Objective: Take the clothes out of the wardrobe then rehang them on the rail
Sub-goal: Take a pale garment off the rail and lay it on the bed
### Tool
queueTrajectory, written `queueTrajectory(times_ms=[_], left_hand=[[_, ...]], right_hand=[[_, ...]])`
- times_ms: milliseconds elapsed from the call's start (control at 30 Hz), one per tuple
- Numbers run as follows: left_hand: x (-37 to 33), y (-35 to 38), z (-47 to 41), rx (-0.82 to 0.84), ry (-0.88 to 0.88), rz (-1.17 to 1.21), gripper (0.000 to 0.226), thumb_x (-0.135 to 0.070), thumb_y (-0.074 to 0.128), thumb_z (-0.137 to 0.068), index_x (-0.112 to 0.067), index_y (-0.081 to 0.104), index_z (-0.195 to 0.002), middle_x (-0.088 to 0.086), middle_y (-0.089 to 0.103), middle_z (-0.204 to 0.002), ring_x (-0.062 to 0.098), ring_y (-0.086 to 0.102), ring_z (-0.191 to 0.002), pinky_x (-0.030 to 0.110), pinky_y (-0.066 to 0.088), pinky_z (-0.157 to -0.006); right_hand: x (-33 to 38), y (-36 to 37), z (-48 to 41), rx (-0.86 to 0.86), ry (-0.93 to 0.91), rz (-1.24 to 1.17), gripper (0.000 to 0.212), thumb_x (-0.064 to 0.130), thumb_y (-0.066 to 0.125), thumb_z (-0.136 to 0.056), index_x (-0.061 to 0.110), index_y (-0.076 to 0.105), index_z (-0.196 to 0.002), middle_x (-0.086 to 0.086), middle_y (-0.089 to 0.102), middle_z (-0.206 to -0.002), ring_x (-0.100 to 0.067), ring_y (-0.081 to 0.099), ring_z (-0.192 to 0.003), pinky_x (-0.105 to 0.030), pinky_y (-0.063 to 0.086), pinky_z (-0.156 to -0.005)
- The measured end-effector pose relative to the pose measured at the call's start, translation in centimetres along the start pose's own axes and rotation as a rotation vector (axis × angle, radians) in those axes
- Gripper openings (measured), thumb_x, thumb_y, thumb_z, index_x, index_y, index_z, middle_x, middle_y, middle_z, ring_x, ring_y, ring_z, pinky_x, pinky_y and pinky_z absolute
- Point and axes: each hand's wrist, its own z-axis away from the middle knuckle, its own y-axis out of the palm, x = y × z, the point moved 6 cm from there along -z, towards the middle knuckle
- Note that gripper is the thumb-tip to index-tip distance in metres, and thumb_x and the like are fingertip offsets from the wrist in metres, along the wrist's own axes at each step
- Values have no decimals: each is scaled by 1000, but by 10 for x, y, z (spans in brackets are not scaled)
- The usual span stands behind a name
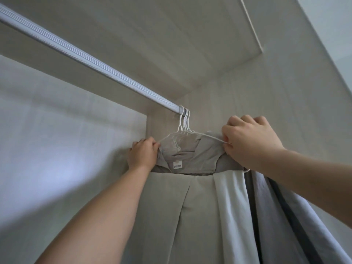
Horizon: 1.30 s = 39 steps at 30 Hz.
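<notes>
Wardrobe walls (57,130) enclose the work. Left grip (143,153) closes on one shoulder of the front hanger (211,136); right grip (251,141) pinches the other, presumably to level the load for lifting. Clothes (190,206) hang bunched at the rail (91,61) end, hooks (185,119) seated.

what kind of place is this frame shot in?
Inside a wardrobe, likely at home. A ribbed rail runs overhead, white wire hangers hook over its far end, and a beige garment hangs with others. The left hand and right hand grip it at the shoulders.
</notes>
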Motion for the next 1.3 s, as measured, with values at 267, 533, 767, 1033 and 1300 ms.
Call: queueTrajectory(times_ms=[267,533,767,1033,1300], left_hand=[[16,-16,-9,-108,-116,84,35,-42,47,-102,-12,64,-93,16,69,-99,41,56,-99,39,44,-75],[14,-49,-35,-114,-177,127,48,-58,42,-99,-15,62,-95,15,68,-104,40,54,-106,41,44,-80],[-8,-85,-43,-148,-211,146,43,-64,44,-95,-25,59,-92,5,68,-107,37,54,-113,42,39,-91],[-50,-124,-12,-201,-79,96,45,-64,43,-94,-25,56,-76,-5,56,-74,34,54,-92,39,38,-79],[-134,-138,58,-190,148,100,41,-59,50,-94,-24,57,-74,-2,65,-87,33,58,-91,40,44,-80]], right_hand=[[-6,-7,-7,-19,23,18,38,49,56,-86,28,46,-116,5,49,-119,-23,49,-109,-41,39,-90],[-23,-23,-22,-61,78,-7,60,50,65,-82,27,38,-131,2,43,-133,-27,40,-126,-56,34,-101],[-52,-53,-32,-143,147,-82,69,53,69,-79,28,38,-135,1,39,-144,-27,31,-137,-64,27,-105],[-93,-88,11,-201,132,-136,63,53,66,-82,26,44,-134,1,43,-141,-28,37,-134,-62,28,-106],[-159,-108,96,-203,110,-89,61,49,74,-76,22,53,-127,1,51,-135,-29,47,-126,-65,31,-104]])
